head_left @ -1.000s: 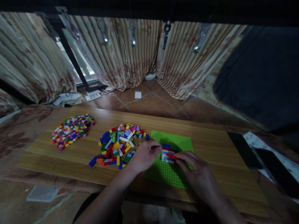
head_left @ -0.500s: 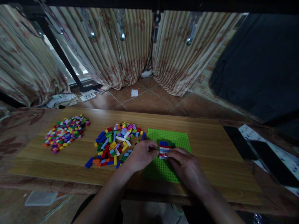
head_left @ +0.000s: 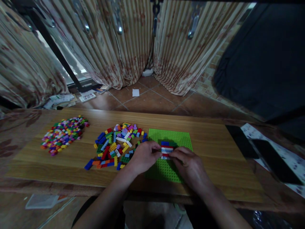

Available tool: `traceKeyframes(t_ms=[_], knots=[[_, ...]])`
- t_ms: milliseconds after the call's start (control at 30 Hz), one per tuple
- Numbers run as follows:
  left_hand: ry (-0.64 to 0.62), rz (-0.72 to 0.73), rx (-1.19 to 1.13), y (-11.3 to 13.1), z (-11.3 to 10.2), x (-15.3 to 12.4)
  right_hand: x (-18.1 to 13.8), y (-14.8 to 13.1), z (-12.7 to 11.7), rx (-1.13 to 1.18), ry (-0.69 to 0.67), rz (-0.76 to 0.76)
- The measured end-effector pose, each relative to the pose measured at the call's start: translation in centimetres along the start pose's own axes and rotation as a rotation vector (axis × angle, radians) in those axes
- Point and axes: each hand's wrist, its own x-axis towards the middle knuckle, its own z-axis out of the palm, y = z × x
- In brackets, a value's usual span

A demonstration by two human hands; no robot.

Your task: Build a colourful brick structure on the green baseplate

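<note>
A small stack of toy building bricks [head_left: 167, 150], striped blue, red, white and light blue, is over the middle of the green studded baseplate [head_left: 170, 171]. From the left side, my left hand [head_left: 145, 156] has its thumb and fingertips closed against the stack's edge. My right hand [head_left: 190, 163] grips the stack's right side, its fingers bent across the lower front. A dark green brick [head_left: 172, 144] shows behind the stack, partly covered. Whether the stack's base is pressed onto the studs is hidden by the hands.
Mixed larger bricks [head_left: 111, 148] lie in a loose pile left of the baseplate. Farther left is a heap of small colourful pieces [head_left: 64, 133]. Dark phone-like slabs [head_left: 274, 162] and a printed sheet [head_left: 252, 132] lie right of the wooden board [head_left: 214, 152].
The whole view has shifted slightly, so the scene sits a little higher and to the left. Both hands keep their hold on the stack, with the right fingers slightly readjusted.
</note>
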Motion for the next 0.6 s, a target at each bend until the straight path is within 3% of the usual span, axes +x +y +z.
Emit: traceKeyframes(t_ms=[333,600], knots=[[0.029,-0.042,0.050,0.2,0.3,0.1,0.0,0.2,0.2,0.031,-0.006,0.050],[0.096,-0.164,0.062,0.4,1.0,0.4,0.3,0.2,0.4,0.082,0.013,0.079]])
